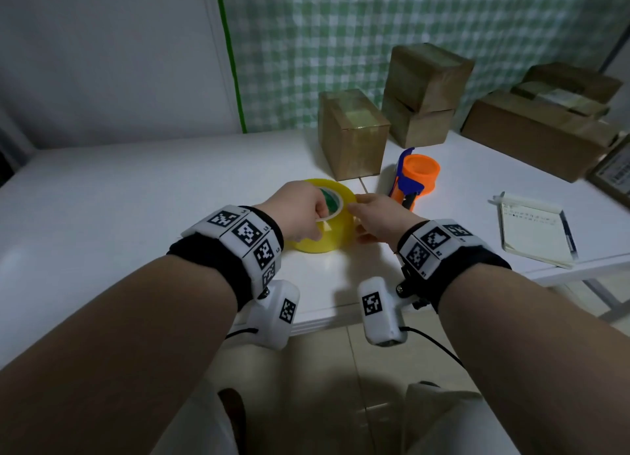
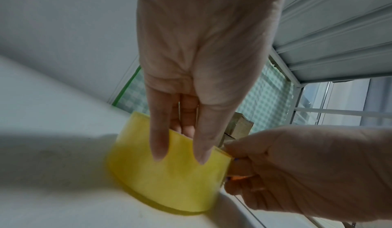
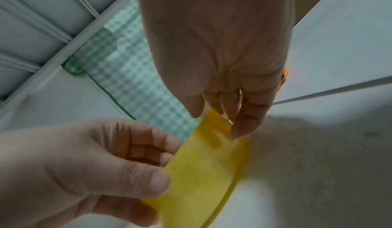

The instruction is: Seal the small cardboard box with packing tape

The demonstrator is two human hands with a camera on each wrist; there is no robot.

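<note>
A yellow roll of packing tape (image 1: 324,216) is held tilted on the white counter (image 1: 136,188) near its front edge, its lower rim resting on the surface and its open core facing up and toward the far edge. The roll is gripped by the left hand (image 1: 296,212), with fingers curled into the core and others laid over the outer face. The right side of the roll is pinched by the right hand (image 1: 378,219), fingers curled at the tape's edge. A small cardboard box (image 1: 353,135) is seen standing upright behind the roll, toward the far edge, apart from both hands. An orange tape dispenser (image 1: 414,178) is seen just right of the box.
</note>
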